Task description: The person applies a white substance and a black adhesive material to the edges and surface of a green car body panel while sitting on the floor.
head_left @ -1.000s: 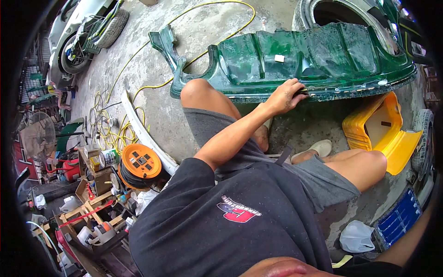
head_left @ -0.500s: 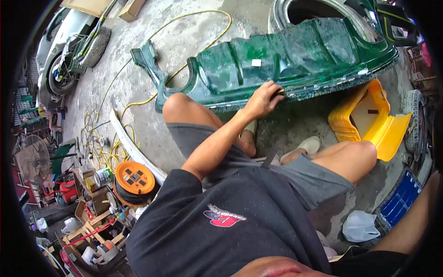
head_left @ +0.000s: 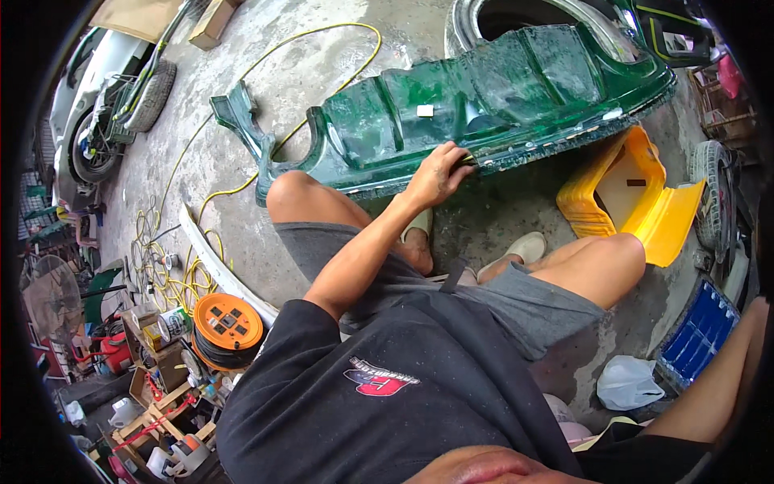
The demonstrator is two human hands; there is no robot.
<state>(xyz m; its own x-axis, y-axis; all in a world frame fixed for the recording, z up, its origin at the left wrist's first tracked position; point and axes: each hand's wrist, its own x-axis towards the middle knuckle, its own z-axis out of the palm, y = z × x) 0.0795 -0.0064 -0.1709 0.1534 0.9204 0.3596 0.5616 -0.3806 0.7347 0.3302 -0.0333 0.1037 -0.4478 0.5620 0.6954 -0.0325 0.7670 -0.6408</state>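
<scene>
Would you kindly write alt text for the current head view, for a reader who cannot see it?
The camera wearer's left hand is curled at the near edge of a long green molded panel above a concrete floor. An open yellow container lies near the panel's right end, and an orange-topped cable reel stands at the lower left.

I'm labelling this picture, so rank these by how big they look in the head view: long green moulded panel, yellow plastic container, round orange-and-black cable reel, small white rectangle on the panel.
1. Green panel
2. Yellow container
3. Cable reel
4. White rectangle
</scene>
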